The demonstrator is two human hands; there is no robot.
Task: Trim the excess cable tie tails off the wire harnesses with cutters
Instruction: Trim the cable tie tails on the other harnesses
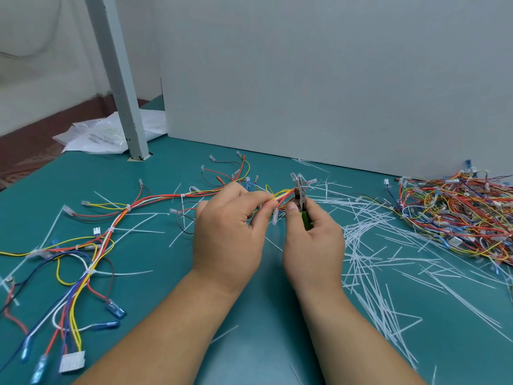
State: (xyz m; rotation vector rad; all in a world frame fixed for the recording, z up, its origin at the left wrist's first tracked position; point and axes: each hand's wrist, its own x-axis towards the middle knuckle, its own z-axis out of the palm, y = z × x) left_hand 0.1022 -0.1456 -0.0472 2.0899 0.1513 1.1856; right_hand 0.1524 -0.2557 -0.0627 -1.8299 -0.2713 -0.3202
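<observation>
Left hand (pixel 227 234): fingers curled, thumb and fingertips pinching the loose wires of a multicoloured wire harness with white cable ties (pixel 111 230), just above the teal tabletop (pixel 144 301). From the pinch, the harness trails left and near across the tabletop, ending in blue sleeved terminals and a white plastic connector at the near left edge.

Right hand (pixel 313 245): fingers wrapped round the green-handled metal cutters (pixel 301 201), thumb laid along the handle. The cutter head points far and sits against the pinched wires, just right of the left hand. Whether the blades are closed cannot be told.

A scatter of cut white cable tie tails (pixel 369 262) lies right of the hands and runs toward the near right. A tangled pile of multicoloured wire harnesses (pixel 458 215) lies at far right, against the pale grey partition wall (pixel 333 79). A grey square metal post (pixel 119 79) stands at far left, with a clear plastic bag (pixel 97 134) behind it.
</observation>
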